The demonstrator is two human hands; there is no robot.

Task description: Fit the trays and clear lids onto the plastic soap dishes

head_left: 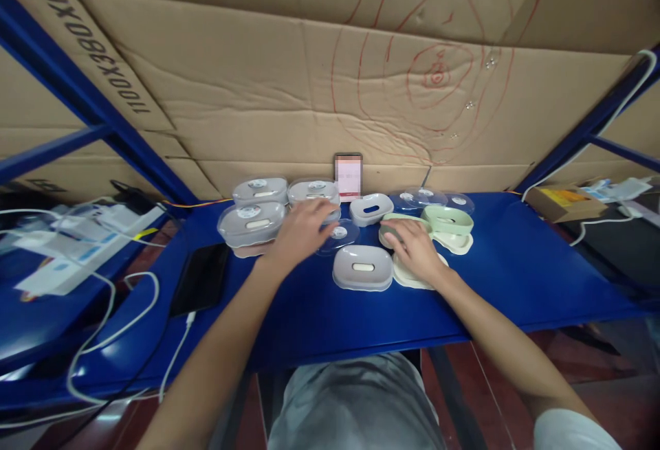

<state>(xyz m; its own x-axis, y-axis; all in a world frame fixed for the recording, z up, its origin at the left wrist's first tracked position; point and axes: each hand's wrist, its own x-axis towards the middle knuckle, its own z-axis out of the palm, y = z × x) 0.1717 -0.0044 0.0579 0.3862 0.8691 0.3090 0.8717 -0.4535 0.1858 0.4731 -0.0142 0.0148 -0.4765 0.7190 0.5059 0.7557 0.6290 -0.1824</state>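
Observation:
My left hand [309, 227], fingers apart and holding nothing, hovers at a grey soap dish with a clear lid [314, 189] and a loose clear lid [346, 231]. My right hand [415, 244] has its fingers and thumb at the left end of a pale green soap dish [420, 222], which it partly hides. Under that wrist lies a cream tray [405, 275]. Between my hands sits a grey soap dish [362, 257] with an oval slot. Farther back is another grey dish [372, 200], and a second green dish [454, 216] stands to the right.
More lidded grey dishes [251, 223] stand on the left. Several clear lids [425, 196] lie at the back, near an upright phone [348, 178] against cardboard [247, 106]. A black phone [201, 278] with a white cable [178, 354] lies left on the blue table [309, 326].

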